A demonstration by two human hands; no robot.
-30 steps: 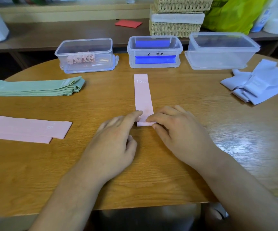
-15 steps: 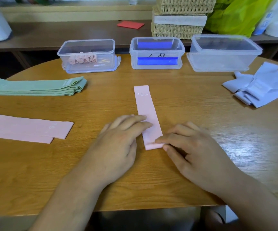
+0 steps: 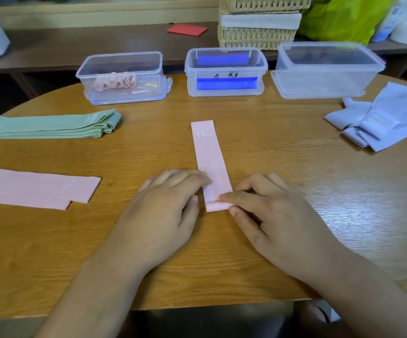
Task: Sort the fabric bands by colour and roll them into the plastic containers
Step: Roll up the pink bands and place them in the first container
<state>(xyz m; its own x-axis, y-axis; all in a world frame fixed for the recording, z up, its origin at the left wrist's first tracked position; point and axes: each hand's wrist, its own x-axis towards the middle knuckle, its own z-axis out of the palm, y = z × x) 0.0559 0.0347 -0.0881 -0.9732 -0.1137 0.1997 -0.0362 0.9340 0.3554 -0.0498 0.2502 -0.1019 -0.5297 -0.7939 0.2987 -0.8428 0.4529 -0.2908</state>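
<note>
I see the pink band [image 3: 209,162] lying just in front of the blue-filled container [image 3: 225,71]. Its near end, flat half a second ago, is now turned into a small roll. The right hand [image 3: 278,220] pinches this roll, and the left hand [image 3: 163,215] presses straight fingers on the band's edge.

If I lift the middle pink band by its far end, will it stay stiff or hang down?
Probably it hangs limp: the pink band lies flat on the table, and its near end is curled into a small roll under the right hand. It looks thin, so likely light. Let go, the roll may loosen.
</note>
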